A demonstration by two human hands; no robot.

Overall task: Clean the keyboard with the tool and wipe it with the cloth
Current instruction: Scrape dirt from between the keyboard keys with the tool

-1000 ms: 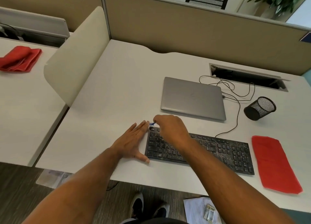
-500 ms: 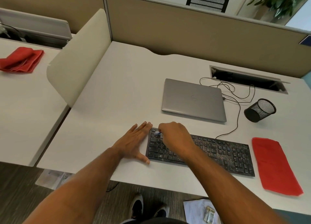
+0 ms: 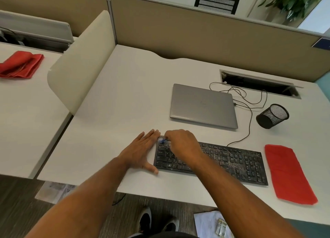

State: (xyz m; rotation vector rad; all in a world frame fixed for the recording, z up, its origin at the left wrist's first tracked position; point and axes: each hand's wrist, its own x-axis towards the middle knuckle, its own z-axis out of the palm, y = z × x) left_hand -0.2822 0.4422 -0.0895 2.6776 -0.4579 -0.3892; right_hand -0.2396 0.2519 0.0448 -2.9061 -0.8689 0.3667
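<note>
Head view: the right hand (image 3: 182,144) pinches a small blue tool (image 3: 163,141) at the far left corner of the keyboard (image 3: 232,159); the left hand (image 3: 141,152) lies flat, fingers together, against the keyboard's left end; the keyboard's long axis runs rightward from both hands, its dusty keys still ahead; the red cloth (image 3: 287,173) lies just beyond its right end, nearer the right hand; the laptop (image 3: 202,105) and mesh cup (image 3: 272,115) sit behind, clear of the sweep.

No legible txt: keyboard (image 3: 232,159) key legends & floor papers (image 3: 209,223) too blurry.
</note>
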